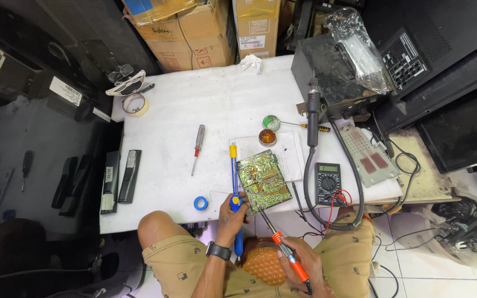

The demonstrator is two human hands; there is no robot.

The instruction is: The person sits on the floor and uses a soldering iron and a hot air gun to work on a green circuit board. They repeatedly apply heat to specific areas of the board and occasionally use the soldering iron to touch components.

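A green circuit board (262,179) lies tilted at the near edge of the white table (216,105), solder side up. My left hand (232,212), with a black watch on its wrist, grips a blue and yellow desoldering pump (233,176) that stands beside the board's left edge. My right hand (298,265) holds an orange-handled soldering iron (282,248), and its tip touches the board's near corner.
A red screwdriver (197,146), blue tape roll (200,202), flux tins (269,129), multimeter (327,182) and hot-air handle (313,113) lie on the table. Two remotes (120,179) lie at its left edge, cardboard boxes (194,33) behind, monitors at the right.
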